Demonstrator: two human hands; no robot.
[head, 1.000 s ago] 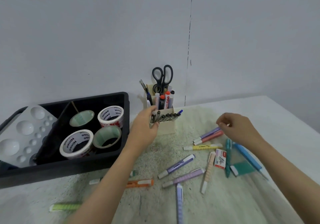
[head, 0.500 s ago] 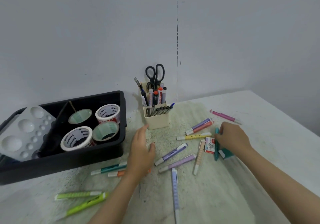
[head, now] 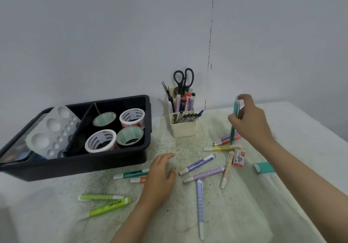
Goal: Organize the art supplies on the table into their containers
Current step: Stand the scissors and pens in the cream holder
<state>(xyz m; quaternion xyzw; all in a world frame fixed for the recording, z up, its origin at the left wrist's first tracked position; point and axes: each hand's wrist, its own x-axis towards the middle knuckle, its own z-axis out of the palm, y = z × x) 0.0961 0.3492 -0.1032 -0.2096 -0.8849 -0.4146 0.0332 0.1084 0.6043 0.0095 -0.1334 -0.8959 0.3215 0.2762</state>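
My right hand point(head: 250, 120) holds a teal pen point(head: 233, 128) upright, to the right of the cream pen holder point(head: 183, 129), which is packed with markers, pens and black scissors point(head: 183, 80). My left hand point(head: 160, 175) rests flat on the cloth with relaxed fingers, its palm over the ends of a teal marker point(head: 131, 174) and an orange marker point(head: 138, 180). Several pastel highlighters lie loose: purple ones point(head: 197, 164), a yellow one point(head: 222, 148), a peach one point(head: 227, 170), a lilac one point(head: 200, 207) and green ones point(head: 105, 203).
A black bin point(head: 79, 162) at the left holds tape rolls point(head: 99, 141) and a white paint palette point(head: 50, 131). A small staple box point(head: 239, 158) and a teal eraser point(head: 264, 167) lie at the right. The wall stands close behind.
My right hand has lifted a teal pen off the table and raised it upright. My left hand came down from the pen holder to the cloth and has stayed there.
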